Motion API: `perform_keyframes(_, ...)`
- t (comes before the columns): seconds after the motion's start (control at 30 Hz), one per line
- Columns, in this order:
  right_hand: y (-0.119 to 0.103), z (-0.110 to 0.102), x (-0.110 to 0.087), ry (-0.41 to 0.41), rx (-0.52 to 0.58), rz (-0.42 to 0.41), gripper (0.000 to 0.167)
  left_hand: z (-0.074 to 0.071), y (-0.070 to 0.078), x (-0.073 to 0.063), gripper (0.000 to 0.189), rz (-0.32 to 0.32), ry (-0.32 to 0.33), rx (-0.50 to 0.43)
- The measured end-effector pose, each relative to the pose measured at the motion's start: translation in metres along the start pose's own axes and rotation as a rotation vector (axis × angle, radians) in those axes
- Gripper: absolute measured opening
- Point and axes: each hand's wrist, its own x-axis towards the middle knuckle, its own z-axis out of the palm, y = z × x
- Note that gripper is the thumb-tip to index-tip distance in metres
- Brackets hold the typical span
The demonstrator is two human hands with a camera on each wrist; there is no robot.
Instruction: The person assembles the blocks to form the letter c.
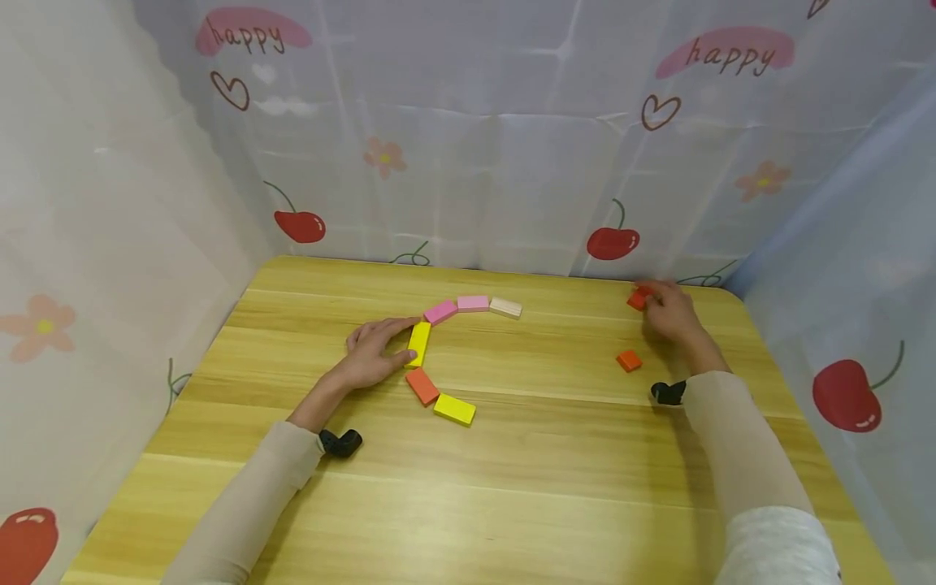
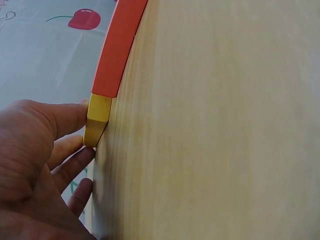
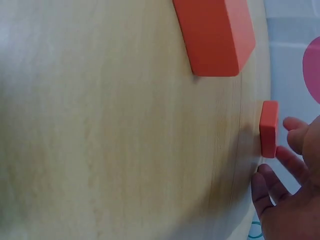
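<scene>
In the head view, my left hand (image 1: 371, 356) pinches a yellow block (image 1: 419, 344) between thumb and forefinger as it lies on the table. The left wrist view shows the thumb against this yellow block (image 2: 98, 115), beside the end of an orange-red block (image 2: 117, 50). My right hand (image 1: 670, 310) is at the far right of the table, its fingers around a small red block (image 1: 639, 298). From the right wrist, the thumb stands a little off that red block (image 3: 269, 129), with the fingertips close beside it. Another orange-red block (image 1: 629, 361) lies nearer.
The held yellow block is part of a curved row with two pink blocks (image 1: 473, 304), a plain wood block (image 1: 506, 307), an orange-red block (image 1: 422, 387) and a second yellow block (image 1: 455, 409). Printed curtains (image 1: 468, 195) stand behind and beside the wooden table (image 1: 468, 504).
</scene>
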Motion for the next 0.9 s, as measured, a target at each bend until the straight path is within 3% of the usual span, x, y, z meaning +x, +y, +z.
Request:
perform_keyframes(0.2,-0.001,0.002,-0.004,0.043,-0.009,0.046,0.040,-0.001,0.001,-0.001,0.064,0.000,0.006,0.002)
perform_keyframes(0.6,-0.002,0.002,-0.013,0.049,0.046,0.085,0.038,-0.001,0.001,-0.002,0.065,-0.007,0.006,0.010)
perform_keyframes(0.9,-0.009,0.005,-0.019,-0.020,0.049,0.047,0.037,0.000,-0.003,0.000,0.064,0.004,-0.002,0.011)
